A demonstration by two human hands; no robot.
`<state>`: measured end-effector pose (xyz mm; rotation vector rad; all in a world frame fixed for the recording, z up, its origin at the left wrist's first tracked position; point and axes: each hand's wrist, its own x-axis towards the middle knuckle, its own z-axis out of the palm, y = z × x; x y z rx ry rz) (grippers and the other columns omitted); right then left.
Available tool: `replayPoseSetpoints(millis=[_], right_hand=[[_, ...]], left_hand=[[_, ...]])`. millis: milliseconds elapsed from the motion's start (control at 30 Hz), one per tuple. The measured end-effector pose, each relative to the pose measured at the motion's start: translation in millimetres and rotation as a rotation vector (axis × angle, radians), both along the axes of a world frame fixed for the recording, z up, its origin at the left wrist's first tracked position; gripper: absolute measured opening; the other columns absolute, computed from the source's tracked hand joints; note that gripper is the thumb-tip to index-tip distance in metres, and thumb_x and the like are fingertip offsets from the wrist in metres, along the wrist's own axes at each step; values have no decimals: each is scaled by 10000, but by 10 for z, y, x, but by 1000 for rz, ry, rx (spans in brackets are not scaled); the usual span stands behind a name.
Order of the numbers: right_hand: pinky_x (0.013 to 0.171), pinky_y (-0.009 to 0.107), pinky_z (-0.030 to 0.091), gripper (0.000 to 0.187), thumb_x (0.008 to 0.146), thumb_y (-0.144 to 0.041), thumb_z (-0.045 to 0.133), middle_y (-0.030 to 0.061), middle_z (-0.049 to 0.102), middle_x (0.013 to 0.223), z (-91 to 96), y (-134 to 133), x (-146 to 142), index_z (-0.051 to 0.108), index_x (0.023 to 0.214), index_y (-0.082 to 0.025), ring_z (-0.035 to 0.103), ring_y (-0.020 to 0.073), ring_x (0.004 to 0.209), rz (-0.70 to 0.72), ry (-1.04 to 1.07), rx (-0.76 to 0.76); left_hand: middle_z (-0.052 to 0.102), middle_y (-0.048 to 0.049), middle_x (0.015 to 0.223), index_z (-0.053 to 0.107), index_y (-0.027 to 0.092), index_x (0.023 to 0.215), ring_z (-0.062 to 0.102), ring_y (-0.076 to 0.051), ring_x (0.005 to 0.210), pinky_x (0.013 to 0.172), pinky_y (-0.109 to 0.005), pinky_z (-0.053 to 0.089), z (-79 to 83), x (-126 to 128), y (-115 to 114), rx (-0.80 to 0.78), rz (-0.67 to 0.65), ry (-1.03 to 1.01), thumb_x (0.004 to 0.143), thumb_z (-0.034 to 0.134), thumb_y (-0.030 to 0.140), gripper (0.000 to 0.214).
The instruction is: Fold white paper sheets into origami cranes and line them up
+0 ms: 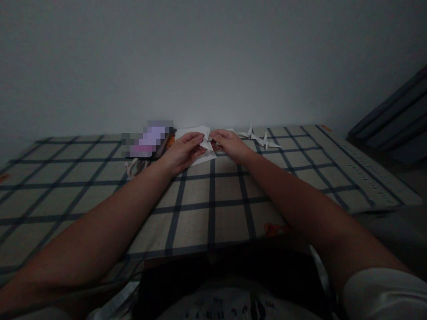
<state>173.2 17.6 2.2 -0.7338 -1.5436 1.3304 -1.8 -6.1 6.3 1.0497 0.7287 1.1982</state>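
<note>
Both arms reach forward over a checked cloth (200, 195). My left hand (183, 152) and my right hand (230, 144) meet near the far edge, fingers pinched on a small piece of folded white paper (207, 143) held between them. Under and behind the hands lies a flat white paper sheet (191, 132). Two finished white paper cranes (265, 140) sit on the cloth just right of my right hand.
A blurred purple object (148, 140) lies left of the hands, with a pale cord (133, 166) below it. A plain wall stands behind the cloth. A dark slatted piece (393, 120) leans at the right. The room is dim.
</note>
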Motion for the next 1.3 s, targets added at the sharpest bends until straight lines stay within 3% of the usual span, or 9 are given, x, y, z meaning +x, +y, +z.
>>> replayPoseSetpoints(millis=[167, 300, 500, 700, 967, 1300], right_hand=[[634, 202, 479, 271, 836, -458, 683, -21, 578, 767, 31, -30, 5, 630, 843, -192, 533, 91, 697, -18, -5, 14], [634, 215, 460, 305, 844, -459, 681, -21, 566, 732, 64, -61, 7, 593, 755, -180, 519, 93, 678, -35, -68, 64], [576, 210, 414, 370, 882, -517, 630, -35, 510, 658, 68, -71, -31, 550, 746, -183, 483, 88, 611, -46, -53, 13], [588, 203, 433, 398, 871, -550, 634, -25, 546, 686, 56, -68, -53, 554, 745, -181, 500, 82, 616, -31, 9, -63], [557, 187, 428, 433, 831, -631, 645, -37, 553, 714, 33, -36, -9, 554, 866, -210, 505, 70, 597, -102, 70, -59], [588, 193, 452, 388, 768, -541, 737, -40, 559, 720, 33, -59, 9, 577, 801, -189, 528, 70, 636, -14, 13, -8]], left_hand=[[713, -4, 837, 674, 186, 853, 652, -74, 689, 721, -192, 565, 27, 0, -18, 5, 30, 2, 784, 779, 231, 134], [714, -12, 843, 665, 189, 859, 660, -86, 708, 741, -215, 573, 18, 13, -31, 26, 39, 39, 771, 800, 277, 183], [724, -14, 901, 669, 188, 875, 682, -94, 803, 792, -215, 570, -35, 9, -8, 22, 3, 23, 751, 825, 295, 226], [715, -7, 871, 690, 171, 859, 686, -109, 789, 704, -191, 575, -47, -20, -3, -11, -34, 34, 667, 884, 250, 284], [713, 4, 817, 664, 173, 854, 660, -60, 690, 737, -163, 569, 28, 17, 5, -21, 69, -72, 834, 745, 206, 90], [709, 6, 854, 621, 197, 901, 674, -65, 713, 727, -167, 562, 50, 23, -4, -23, 97, -40, 849, 746, 318, 181]])
